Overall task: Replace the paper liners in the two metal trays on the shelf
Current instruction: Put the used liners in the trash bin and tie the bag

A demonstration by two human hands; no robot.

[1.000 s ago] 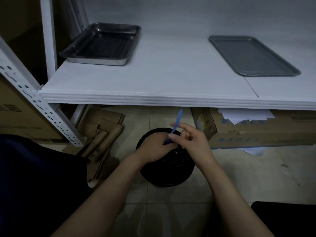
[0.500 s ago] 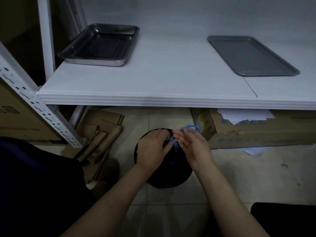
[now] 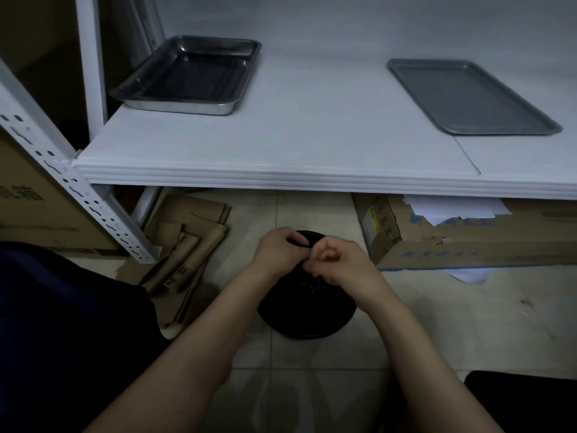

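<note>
I judge the step in hand to be closing off the black bin [image 3: 306, 317], which stands on the floor at 6 o'clock.

Procedure:
- Work with both hands low over the mouth of the bin.
- Hold the gathered bag edge [image 3: 296, 242] taut.
- Pull evenly so that nothing spills.

Left hand [image 3: 281, 250]: the fingers are curled and pinch the bag edge.

Right hand [image 3: 340, 260]: clenched, knuckles up, fingertips against the left hand. I cannot tell what it grasps.

Both forearms converge from the lower edge of the view.

The deep tray [image 3: 175, 106] sits on the shelf [image 3: 312, 135] at 11 o'clock and the flat tray [image 3: 468, 98] at 1 o'clock. Both show bare metal. White sheets [image 3: 452, 210] lie on the cardboard box [image 3: 468, 245], at 2 o'clock from the bin.
</note>
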